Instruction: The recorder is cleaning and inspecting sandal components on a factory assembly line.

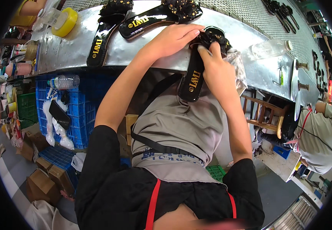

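Note:
Both of my hands are on a black slide sandal with a shiny insole and a ruffled, gold-dotted strap. Its heel points toward me, past the bench edge and over my apron. My left hand reaches across from the left, fingers close together, their tips gripping the side of the strap. On the other side, my right hand has its fingers bent into the strap and foot opening; some fingertips are hidden there. A matching sandal lies to the left on the metal bench, and another sandal lies beyond my left hand.
A clear bottle lies on the bench at right; a yellow tape roll is at far left. Blue crates stand below the bench on the left, near cardboard boxes. A wooden chair and another person are at right.

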### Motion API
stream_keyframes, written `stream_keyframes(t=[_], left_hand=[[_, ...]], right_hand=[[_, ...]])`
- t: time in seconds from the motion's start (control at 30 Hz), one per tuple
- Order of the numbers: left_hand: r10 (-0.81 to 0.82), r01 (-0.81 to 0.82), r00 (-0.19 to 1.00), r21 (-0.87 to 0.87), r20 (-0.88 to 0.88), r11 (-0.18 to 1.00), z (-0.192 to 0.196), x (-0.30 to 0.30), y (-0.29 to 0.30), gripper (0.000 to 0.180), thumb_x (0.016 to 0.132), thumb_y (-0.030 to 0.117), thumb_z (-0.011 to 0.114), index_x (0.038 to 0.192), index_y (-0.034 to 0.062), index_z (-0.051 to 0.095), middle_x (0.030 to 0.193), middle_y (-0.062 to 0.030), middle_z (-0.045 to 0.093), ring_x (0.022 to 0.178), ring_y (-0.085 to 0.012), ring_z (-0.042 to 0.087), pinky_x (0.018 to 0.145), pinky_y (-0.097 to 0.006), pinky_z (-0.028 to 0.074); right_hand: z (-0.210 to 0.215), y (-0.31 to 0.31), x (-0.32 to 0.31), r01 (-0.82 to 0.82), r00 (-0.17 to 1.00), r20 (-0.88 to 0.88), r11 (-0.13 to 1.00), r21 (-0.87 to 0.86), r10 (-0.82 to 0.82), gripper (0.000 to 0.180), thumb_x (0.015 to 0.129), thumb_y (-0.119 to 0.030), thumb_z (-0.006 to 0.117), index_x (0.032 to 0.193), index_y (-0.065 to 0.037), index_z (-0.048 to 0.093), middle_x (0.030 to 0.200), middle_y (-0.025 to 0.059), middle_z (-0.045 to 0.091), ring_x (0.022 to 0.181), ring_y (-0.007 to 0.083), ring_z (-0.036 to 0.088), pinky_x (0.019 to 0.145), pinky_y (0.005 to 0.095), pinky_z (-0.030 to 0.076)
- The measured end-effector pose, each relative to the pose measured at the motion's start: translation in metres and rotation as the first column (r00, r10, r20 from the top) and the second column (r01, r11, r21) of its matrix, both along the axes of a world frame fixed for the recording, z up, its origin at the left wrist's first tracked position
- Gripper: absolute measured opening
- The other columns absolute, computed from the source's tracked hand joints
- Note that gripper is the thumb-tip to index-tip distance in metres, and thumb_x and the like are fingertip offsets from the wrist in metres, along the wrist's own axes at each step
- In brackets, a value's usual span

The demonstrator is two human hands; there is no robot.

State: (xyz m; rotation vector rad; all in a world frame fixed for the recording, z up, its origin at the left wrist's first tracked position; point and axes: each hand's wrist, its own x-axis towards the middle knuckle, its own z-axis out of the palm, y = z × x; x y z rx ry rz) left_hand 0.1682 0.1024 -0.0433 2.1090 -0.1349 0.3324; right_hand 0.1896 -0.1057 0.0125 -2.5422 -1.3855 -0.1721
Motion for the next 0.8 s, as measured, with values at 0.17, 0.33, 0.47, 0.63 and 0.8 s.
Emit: stream_keyframes(t=[0.17,0.33,0.47,0.63,0.8], left_hand=[[0.054,-0.059,0.995,0.056,0.08,0.997,-0.006,-0.001,0.001,0.037,0.107,0.033,0.045,0.125,0.0086,0.067,0.106,-0.0131,0.073,0.095,-0.0284,0.07,0.085,-0.037,0.052],[0.007,-0.041,0.985,0.2,0.171,0.979,0.003,0.009,0.003,0.035,0.105,0.032,0.047,0.119,0.0076,0.068,0.103,-0.0145,0.071,0.097,-0.0327,0.067,0.086,-0.04,0.051],[-0.053,0.016,0.993,0.328,0.102,0.945,0.022,0.014,0.006,0.032,0.104,0.03,0.049,0.111,0.0057,0.069,0.098,-0.0145,0.071,0.094,-0.0334,0.067,0.084,-0.041,0.052],[-0.203,0.176,0.979,0.441,0.014,0.88,0.028,0.04,0.012,0.027,0.1,0.028,0.054,0.102,0.0056,0.07,0.097,-0.0144,0.071,0.093,-0.0326,0.067,0.081,-0.042,0.052],[-0.468,0.382,0.883,0.566,0.008,0.731,0.041,0.063,0.02,0.02,0.085,0.006,0.058,0.099,0.0038,0.072,0.092,-0.0108,0.067,0.088,-0.0322,0.067,0.078,-0.041,0.053]], right_hand=[[0.006,-0.001,-0.005,-0.023,1.0,0.011,0.992,-0.128,0.025,0.032,0.082,-0.001,0.061,0.113,-0.01,0.061,0.106,0.0119,0.052,0.062,0.0315,0.069,0.053,0.0442,0.054],[0.005,0.012,0.005,-0.036,0.999,0.018,0.996,-0.082,0.037,0.036,0.079,-0.001,0.065,0.113,-0.012,0.063,0.107,0.0121,0.053,0.064,0.0341,0.068,0.055,0.045,0.054],[0.013,0.0,0.0,-0.048,0.998,-0.049,0.981,-0.187,0.039,0.038,0.079,0.0,0.063,0.114,-0.013,0.064,0.107,0.0119,0.054,0.065,0.0347,0.069,0.056,0.0457,0.055],[0.006,0.008,0.005,-0.004,1.0,-0.002,0.99,-0.141,0.004,0.043,0.077,0.001,0.063,0.117,-0.013,0.064,0.108,0.012,0.055,0.065,0.0346,0.069,0.056,0.0452,0.055],[0.01,-0.005,0.003,-0.058,0.997,-0.064,0.98,-0.191,0.047,0.046,0.078,0.0,0.063,0.121,-0.015,0.064,0.109,0.0118,0.056,0.064,0.0344,0.069,0.056,0.0446,0.055]])
